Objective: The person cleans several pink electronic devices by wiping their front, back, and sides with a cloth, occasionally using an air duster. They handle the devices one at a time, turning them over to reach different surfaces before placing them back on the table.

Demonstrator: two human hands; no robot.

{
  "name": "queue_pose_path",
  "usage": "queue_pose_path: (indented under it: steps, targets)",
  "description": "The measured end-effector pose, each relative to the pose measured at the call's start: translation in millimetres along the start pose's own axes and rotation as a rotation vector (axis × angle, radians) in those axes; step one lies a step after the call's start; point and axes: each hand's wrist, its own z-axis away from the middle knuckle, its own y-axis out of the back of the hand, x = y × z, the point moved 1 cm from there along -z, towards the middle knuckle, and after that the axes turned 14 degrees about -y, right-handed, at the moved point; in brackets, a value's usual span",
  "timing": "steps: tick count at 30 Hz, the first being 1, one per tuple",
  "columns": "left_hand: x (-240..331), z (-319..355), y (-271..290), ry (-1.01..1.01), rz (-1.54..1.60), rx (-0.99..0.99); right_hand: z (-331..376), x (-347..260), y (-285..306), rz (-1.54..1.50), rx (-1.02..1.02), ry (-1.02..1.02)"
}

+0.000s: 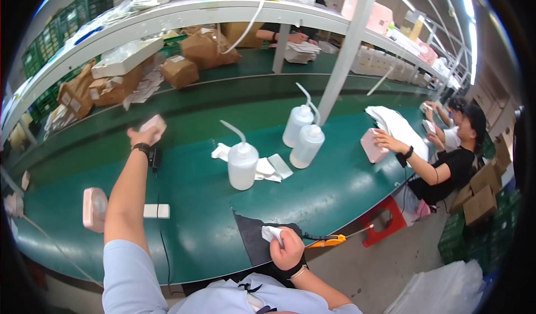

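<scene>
My left hand [140,137] is stretched far out over the green table, its fingers closed round a pale pink rounded case [153,125]. Close to the table's near edge, my right hand [287,249] grips a crumpled white cloth [271,234] above a dark grey mat [252,237]. A larger pink case [95,209] stands on edge left of my left forearm, and a white oblong block [157,211] lies just right of it. Beside my right hand is an orange-handled tool [329,240].
Translucent squeeze bottles with bent spouts, one nearer [243,167] and two behind [307,146], stand mid-table near white cloths [268,169]. A metal post [349,51] carries the overhead shelf. To the right, a co-worker's hand [389,142] holds a pink case [372,146].
</scene>
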Motion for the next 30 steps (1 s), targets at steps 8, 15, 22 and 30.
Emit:
queue_pose_path:
  steps: [8, 15, 22, 30]
  targets:
    - [69, 192, 141, -0.751, 0.279, -0.421, -4, 13, 5, -0.033, -0.13, 0.069]
    - [32, 338, 182, -0.974, 0.128, -0.387, -27, -30, 7, -0.194, -0.377, -0.111]
    - [39, 387, 169, -1.201, 0.15, -0.359, -28, -80, 5, -0.047, -0.311, 0.294]
    - [49, 393, 168, -1.259, 0.178, -0.36, 1, -85, -9, 0.16, -0.594, 0.689]
